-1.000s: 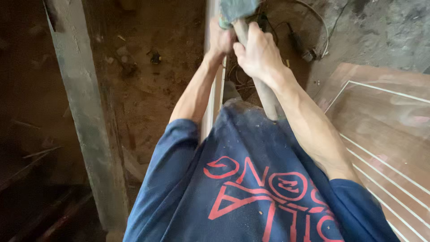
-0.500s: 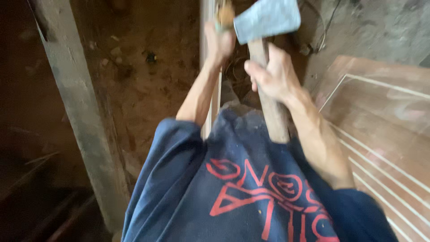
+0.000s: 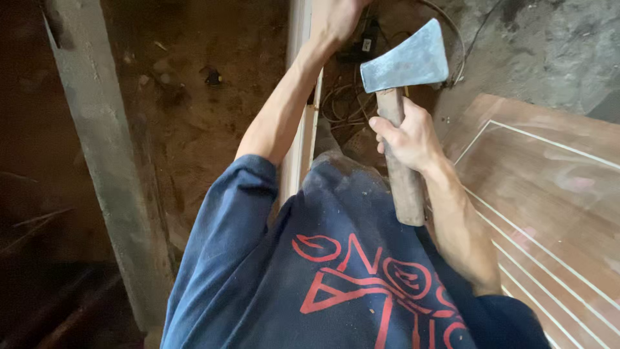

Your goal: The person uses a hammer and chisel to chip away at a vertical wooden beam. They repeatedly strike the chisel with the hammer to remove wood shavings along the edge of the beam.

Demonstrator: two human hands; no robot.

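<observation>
My right hand (image 3: 408,137) grips the wooden handle of an axe (image 3: 405,64) just below its grey metal head, which is raised with the blade to the right. My left hand (image 3: 339,16) reaches forward at the top edge and holds a pale upright wooden strip (image 3: 298,116); its fingers are partly cut off by the frame. I wear a dark blue shirt with a red print.
A thick grey wooden post (image 3: 106,161) slants down the left side. A brown wooden door panel (image 3: 549,194) with pale inlaid lines lies at the right. Tangled cables (image 3: 342,106) and a dark device lie on the dirt floor (image 3: 194,110) ahead.
My right hand has drawn the axe back and to the right, away from the strip, and now its whole head shows. My left hand has stayed up on the strip.
</observation>
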